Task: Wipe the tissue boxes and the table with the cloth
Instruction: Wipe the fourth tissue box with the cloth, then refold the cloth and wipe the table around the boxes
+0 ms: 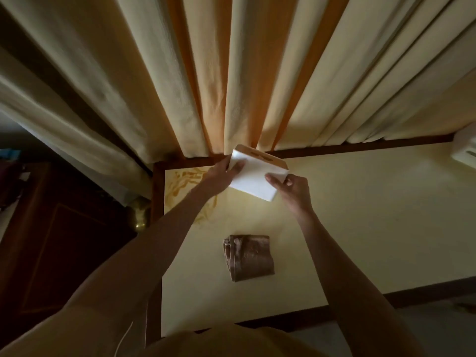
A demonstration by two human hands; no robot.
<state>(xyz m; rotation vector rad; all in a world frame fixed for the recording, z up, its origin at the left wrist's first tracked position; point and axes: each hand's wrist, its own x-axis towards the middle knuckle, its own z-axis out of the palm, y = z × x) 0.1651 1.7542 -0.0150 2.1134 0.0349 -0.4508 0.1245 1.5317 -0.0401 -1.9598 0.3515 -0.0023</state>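
A white tissue box (253, 180) with a wooden slotted lid is held tilted above the far left part of the cream table (360, 215). My left hand (221, 175) grips its left end, thumb on the near face. My right hand (292, 188) grips its right end, thumb on the near face. A folded brown cloth (248, 257) lies on the table nearer to me, apart from both hands. A second white tissue box (465, 150) shows at the right edge of the table.
Cream and orange curtains (231, 86) hang right behind the table's far edge. A dark wooden frame (360, 146) borders the table. An orange pattern (190, 186) marks the far left corner. A dark wooden cabinet (64, 240) and a brass object (140, 215) stand to the left.
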